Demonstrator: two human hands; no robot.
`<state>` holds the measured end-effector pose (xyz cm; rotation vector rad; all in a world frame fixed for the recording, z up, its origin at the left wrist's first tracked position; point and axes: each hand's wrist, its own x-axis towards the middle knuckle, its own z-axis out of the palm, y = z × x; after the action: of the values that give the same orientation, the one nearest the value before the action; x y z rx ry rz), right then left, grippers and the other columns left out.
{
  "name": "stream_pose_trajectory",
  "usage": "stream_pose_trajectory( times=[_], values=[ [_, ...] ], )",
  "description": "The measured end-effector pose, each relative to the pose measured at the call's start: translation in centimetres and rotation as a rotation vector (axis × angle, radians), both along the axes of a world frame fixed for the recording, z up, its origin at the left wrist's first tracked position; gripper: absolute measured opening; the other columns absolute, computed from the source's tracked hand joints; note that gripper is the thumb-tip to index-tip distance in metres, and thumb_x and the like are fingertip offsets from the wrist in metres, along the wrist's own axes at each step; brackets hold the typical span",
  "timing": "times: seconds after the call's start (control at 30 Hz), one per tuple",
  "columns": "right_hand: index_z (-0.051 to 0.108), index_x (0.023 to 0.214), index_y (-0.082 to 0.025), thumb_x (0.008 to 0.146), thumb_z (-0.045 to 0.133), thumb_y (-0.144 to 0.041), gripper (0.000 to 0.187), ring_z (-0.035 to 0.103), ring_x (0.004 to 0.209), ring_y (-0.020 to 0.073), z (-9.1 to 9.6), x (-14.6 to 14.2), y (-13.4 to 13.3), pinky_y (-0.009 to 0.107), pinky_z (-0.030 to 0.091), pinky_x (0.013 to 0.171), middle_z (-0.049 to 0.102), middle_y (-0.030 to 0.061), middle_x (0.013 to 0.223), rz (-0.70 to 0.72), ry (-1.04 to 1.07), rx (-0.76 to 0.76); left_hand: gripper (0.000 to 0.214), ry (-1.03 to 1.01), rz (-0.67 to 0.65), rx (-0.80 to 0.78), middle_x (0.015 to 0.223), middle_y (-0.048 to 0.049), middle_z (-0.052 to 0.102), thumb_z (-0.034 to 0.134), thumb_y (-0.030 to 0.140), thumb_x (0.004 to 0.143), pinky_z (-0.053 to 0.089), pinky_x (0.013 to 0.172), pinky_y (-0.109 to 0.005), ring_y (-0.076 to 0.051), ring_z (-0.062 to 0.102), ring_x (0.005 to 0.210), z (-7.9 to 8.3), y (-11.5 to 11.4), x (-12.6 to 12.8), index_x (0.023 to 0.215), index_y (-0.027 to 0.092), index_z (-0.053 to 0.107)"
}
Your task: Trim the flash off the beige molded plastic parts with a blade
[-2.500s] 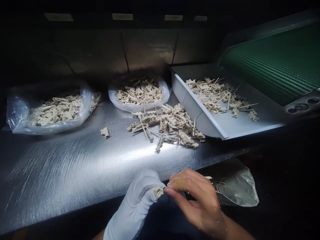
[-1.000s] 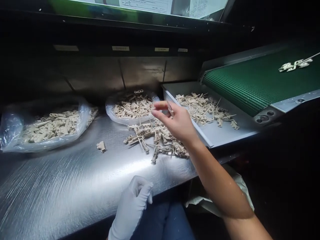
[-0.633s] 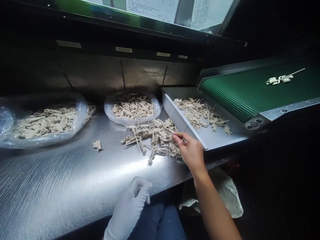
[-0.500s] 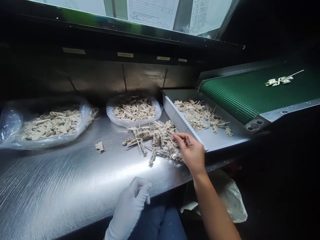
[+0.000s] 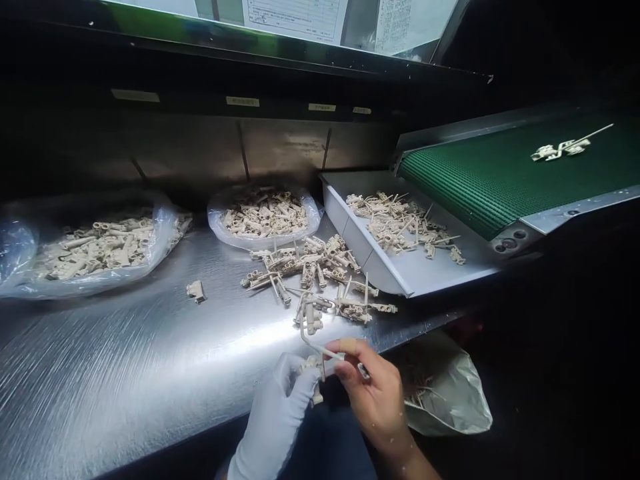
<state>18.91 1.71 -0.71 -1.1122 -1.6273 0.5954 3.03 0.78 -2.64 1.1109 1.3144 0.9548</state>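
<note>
Back at the near table edge, your bare right hand [image 5: 373, 400] has left the heap and joined your white-gloved left hand [image 5: 275, 420] on a beige moulded plastic part [image 5: 311, 369] with a thin bent runner [image 5: 313, 348] attached. Your left hand is curled around the part's body. Your right fingers [image 5: 349, 345], one of them taped, are pinched near the runner, but you can't tell how firmly from this view.

Just right of your hands, below the edge, a pale plastic bag [image 5: 445, 393] holds thin scraps. Beyond them, a heap of moulded parts [image 5: 310, 273] sits on the stainless steel table [image 5: 100, 373], with a lone piece [image 5: 196, 290] to its left. Farther back are a clear bag [image 5: 163, 230] at left, a second clear bag [image 5: 313, 217] at centre, a grey tray [image 5: 363, 253] and a green conveyor belt [image 5: 465, 180].

A hard twist could snap the runner unevenly, a smooth glove could let the part slip, and the swinging runner could snag the heap.
</note>
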Motion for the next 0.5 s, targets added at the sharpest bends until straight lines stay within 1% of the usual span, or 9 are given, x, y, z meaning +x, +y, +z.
stream_pose_trajectory(
  times=[0.07, 0.13, 0.17, 0.23, 0.33, 0.4, 0.5],
  values=[
    [0.072, 0.097, -0.020, 0.105, 0.050, -0.060, 0.046, 0.061, 0.060, 0.0152, -1.3, 0.1, -0.3, 0.024, 0.050, 0.057, 0.069, 0.0017, 0.076, -0.002, 0.039, -0.066, 0.040, 0.025, 0.000, -0.003, 0.070, 0.0005, 0.065, 0.062, 0.057, 0.094, 0.045, 0.069, -0.032, -0.020, 0.061, 0.068, -0.4, -0.3, -0.1, 0.074, 0.022, 0.059],
    [0.069, 0.097, -0.020, 0.103, 0.048, -0.066, 0.052, 0.059, 0.061, 0.0156, -2.3, 0.0, -0.5, 0.025, 0.049, 0.058, 0.066, 0.0017, 0.076, -0.020, 0.066, -0.107, 0.042, 0.027, 0.001, -0.005, 0.070, 0.0005, 0.064, 0.058, 0.059, 0.096, 0.045, 0.067, -0.031, -0.020, 0.059, 0.068, -0.5, -0.4, -0.1, 0.075, 0.022, 0.059],
    [0.068, 0.095, -0.019, 0.103, 0.048, -0.066, 0.051, 0.058, 0.060, 0.0154, -2.7, -0.1, -0.5, 0.025, 0.047, 0.057, 0.064, 0.0011, 0.075, -0.035, 0.072, -0.123, 0.044, 0.026, -0.006, -0.009, 0.070, 0.0005, 0.064, 0.057, 0.060, 0.096, 0.044, 0.066, -0.031, -0.020, 0.058, 0.067, -0.4, -0.5, 0.0, 0.075, 0.022, 0.059],
    [0.063, 0.087, -0.020, 0.106, 0.045, -0.058, 0.047, 0.055, 0.059, 0.0147, -3.1, -0.4, -0.5, 0.024, 0.044, 0.055, 0.059, -0.0008, 0.070, -0.041, 0.067, -0.155, 0.044, 0.025, -0.021, -0.009, 0.070, 0.0003, 0.063, 0.057, 0.060, 0.096, 0.045, 0.066, -0.031, -0.020, 0.057, 0.067, -0.3, -0.7, 0.2, 0.074, 0.022, 0.058],
    [0.050, 0.072, -0.021, 0.110, 0.041, -0.046, 0.046, 0.049, 0.055, 0.0129, -3.4, -1.0, -0.5, 0.024, 0.037, 0.052, 0.049, -0.0036, 0.063, -0.003, 0.043, -0.195, 0.040, 0.002, -0.074, 0.035, 0.074, -0.0013, 0.064, 0.057, 0.057, 0.098, 0.047, 0.069, -0.033, -0.021, 0.058, 0.071, -0.2, -0.9, 0.7, 0.077, 0.022, 0.060],
    [0.043, 0.069, -0.022, 0.110, 0.040, -0.043, 0.046, 0.044, 0.055, 0.0121, -3.5, -1.4, -0.5, 0.024, 0.034, 0.052, 0.043, -0.0046, 0.062, 0.015, 0.035, -0.211, 0.038, -0.031, -0.102, 0.055, 0.076, -0.0023, 0.065, 0.056, 0.055, 0.098, 0.049, 0.071, -0.033, -0.022, 0.059, 0.073, -0.2, -1.1, 0.9, 0.079, 0.023, 0.062],
    [0.038, 0.070, -0.023, 0.110, 0.036, -0.045, 0.046, 0.040, 0.054, 0.0116, -3.8, -1.8, -0.6, 0.024, 0.033, 0.051, 0.038, -0.0053, 0.062, 0.043, 0.049, -0.241, 0.042, -0.097, -0.129, 0.009, 0.071, -0.0017, 0.064, 0.057, 0.058, 0.097, 0.051, 0.066, -0.032, -0.020, 0.058, 0.066, -0.2, -1.1, 1.1, 0.076, 0.023, 0.064]
  ],
)
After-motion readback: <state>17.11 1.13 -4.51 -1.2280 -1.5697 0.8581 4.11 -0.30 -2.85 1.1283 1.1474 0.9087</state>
